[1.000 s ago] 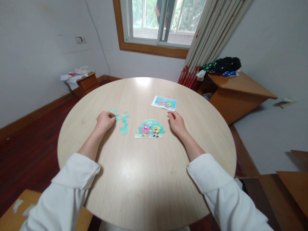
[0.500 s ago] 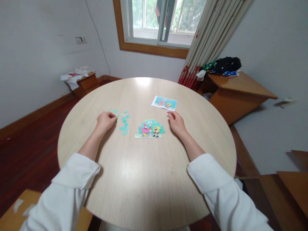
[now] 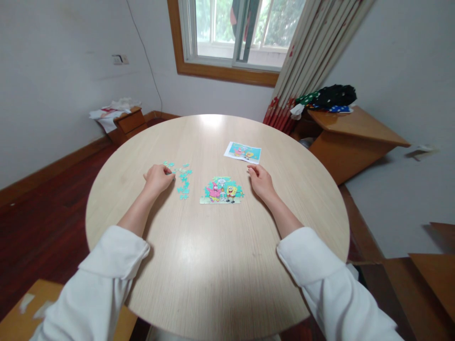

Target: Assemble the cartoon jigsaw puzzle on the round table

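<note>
My left hand (image 3: pixel 159 179) is at the left edge of a loose group of teal puzzle pieces (image 3: pixel 184 179). Its thumb and fingers are pinched together on a puzzle piece, which the fingers mostly hide. To the right of that group lies a partly joined jigsaw puzzle (image 3: pixel 222 192) with pink, pale and yellow cartoon figures on teal; its upper outline is uneven and its lower edge straight. My right hand (image 3: pixel 261 180) rests on the table just right of the joined puzzle, fingers loosely curled and apart, with nothing visible in them.
A printed picture sheet (image 3: pixel 243 152) with the same figures lies behind the puzzle, close to my right hand. Everything rests on a round pale wooden table (image 3: pixel 209 265). Beyond it stand a small wooden cabinet (image 3: pixel 131 124) at left and a tilted wooden desk (image 3: pixel 355 137) with cloths at right.
My left hand has shifted slightly to the right and its fingers have turned a little. My right hand, the joined puzzle and the picture sheet have stayed in place.
</note>
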The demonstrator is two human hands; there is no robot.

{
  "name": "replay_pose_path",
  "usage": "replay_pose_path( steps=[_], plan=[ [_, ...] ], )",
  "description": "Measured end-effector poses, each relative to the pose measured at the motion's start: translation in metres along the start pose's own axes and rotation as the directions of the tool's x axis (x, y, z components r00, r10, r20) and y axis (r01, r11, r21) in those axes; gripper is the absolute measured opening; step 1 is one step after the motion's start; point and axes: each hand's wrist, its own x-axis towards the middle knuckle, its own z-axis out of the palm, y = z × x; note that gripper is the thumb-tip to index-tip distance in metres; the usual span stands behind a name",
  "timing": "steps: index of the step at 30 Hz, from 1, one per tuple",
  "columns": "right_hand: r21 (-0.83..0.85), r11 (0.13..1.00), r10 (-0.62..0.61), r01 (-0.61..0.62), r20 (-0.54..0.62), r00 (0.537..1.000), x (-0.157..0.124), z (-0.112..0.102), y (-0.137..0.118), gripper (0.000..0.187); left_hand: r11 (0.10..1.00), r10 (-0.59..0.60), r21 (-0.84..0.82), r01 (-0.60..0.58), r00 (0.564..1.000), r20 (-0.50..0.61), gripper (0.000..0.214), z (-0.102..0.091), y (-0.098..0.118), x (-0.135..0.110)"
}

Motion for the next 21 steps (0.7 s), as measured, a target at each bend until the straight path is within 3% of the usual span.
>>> replay_pose_path(
  steps=[6, 12, 21],
  plan=[
    [-0.005, 1.0, 0.006, -0.006, 0.002, 1.0, -0.0004, -0.0007, -0.0017, 0.03, 1.0, -0.003, -0.009, 0.003, 1.0, 0.031, 0.011, -0.0011, 0.0046, -0.0032],
    [0.004, 1.0, -0.004, 0.004, 0.005, 1.0, -0.0002, -0.0004, -0.0008, 0.029, 1.0, 0.024, 0.02, -0.024, 0.999, -0.035, 0.013, -0.0011, 0.0004, -0.0015],
    [0.0, 1.0, -0.021, 0.021, -0.003, 1.0, 0.0, 0.0003, 0.0011, 0.029, 0.998, 0.031, 0.047, -0.03, 0.999, -0.01, 0.011, 0.0014, -0.0028, 0.0019]
  ],
)
